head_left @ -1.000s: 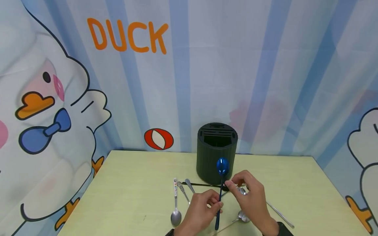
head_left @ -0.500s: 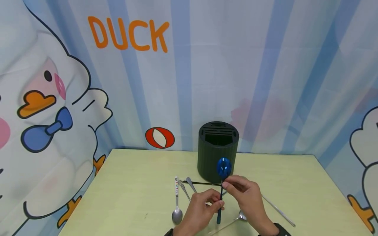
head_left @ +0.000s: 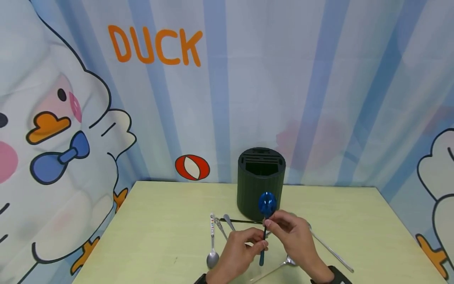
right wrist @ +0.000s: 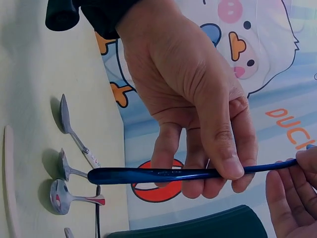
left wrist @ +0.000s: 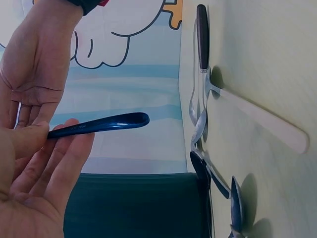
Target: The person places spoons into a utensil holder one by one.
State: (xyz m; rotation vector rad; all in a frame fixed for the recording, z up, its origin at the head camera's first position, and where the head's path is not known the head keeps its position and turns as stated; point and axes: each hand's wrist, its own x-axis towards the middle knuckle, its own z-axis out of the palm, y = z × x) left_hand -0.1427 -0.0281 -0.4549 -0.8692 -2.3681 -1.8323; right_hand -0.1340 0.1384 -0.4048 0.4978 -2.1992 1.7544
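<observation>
A slender blue metal spoon [head_left: 267, 203] is pinched by left hand [head_left: 238, 250] and right hand [head_left: 297, 236]. Two-handed control is newly gained.

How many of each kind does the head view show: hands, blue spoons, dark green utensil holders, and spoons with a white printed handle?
Left hand and right hand: 2
Blue spoon: 1
Dark green utensil holder: 1
Spoon with white printed handle: 1
Total: 5

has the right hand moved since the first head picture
Yes, the right hand has shifted slightly left, judged against the dark green holder in the head view.
</observation>
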